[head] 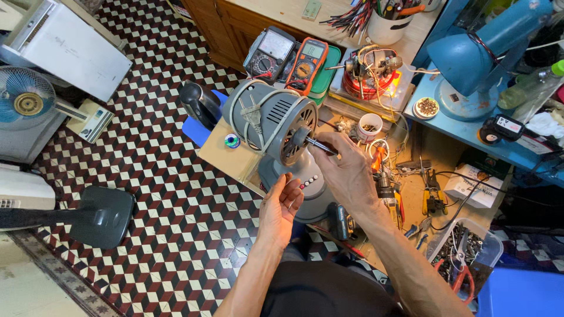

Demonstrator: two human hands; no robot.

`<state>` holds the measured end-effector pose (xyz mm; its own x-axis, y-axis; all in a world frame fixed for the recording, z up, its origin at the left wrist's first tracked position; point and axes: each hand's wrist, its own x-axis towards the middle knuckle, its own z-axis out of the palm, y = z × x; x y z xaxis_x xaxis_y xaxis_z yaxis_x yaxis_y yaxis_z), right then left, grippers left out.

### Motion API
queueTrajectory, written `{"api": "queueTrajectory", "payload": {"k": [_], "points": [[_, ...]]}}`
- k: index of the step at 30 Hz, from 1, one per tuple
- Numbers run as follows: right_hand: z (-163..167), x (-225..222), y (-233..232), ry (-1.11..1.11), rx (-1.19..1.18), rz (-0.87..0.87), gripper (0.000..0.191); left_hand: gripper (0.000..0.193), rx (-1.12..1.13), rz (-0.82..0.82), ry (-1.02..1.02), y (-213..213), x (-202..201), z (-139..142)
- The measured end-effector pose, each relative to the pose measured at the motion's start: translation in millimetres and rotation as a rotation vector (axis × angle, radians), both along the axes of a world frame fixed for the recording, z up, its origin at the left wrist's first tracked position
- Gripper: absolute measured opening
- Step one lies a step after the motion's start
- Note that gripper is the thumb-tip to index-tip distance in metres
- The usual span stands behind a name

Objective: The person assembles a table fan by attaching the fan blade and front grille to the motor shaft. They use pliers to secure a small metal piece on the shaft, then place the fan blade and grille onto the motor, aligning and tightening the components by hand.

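Grey fan motor [267,120] stands on its base [305,188] at the near left corner of a cluttered wooden bench [232,155], a white cord wrapped round its housing. Right hand [346,170] pinches the dark shaft [320,145] sticking out of the motor's front. Left hand [281,205] is open, palm up, just below the motor and beside the base's buttons, holding nothing. Two multimeters [288,56] lie farther back; pliers [432,196] lie to the right.

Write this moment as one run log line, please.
right hand: holds screwdriver at fan motor | left hand: open below, holds nothing | fan base: on workbench
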<state>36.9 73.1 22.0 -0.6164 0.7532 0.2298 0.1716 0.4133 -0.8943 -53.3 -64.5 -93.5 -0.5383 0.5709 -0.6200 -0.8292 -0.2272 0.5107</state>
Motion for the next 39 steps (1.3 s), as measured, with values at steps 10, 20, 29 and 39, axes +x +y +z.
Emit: {"api": "queueTrajectory", "payload": {"k": [10, 20, 29, 39], "points": [[1.7, 0.9, -4.4, 0.018, 0.121, -0.03, 0.022, 0.029, 0.011, -0.057, -0.037, 4.8, -2.5, 1.8], [-17.8, 28.2, -16.7, -0.083, 0.038, -0.194, 0.043, 0.028, -0.005, -0.346, -0.012, 2.5, 27.9, -20.4], [-73.7, 179.1, -106.8, -0.37, 0.059, -0.644, 0.051, 0.052, 0.144, -0.997, 0.121, 26.5, 124.6, -56.5], [-148.8, 279.2, -272.6, 1.063, -0.624, -1.145, 0.075, 0.073, 0.191, -1.628, -0.173, -74.0, 273.9, 35.2]]}}
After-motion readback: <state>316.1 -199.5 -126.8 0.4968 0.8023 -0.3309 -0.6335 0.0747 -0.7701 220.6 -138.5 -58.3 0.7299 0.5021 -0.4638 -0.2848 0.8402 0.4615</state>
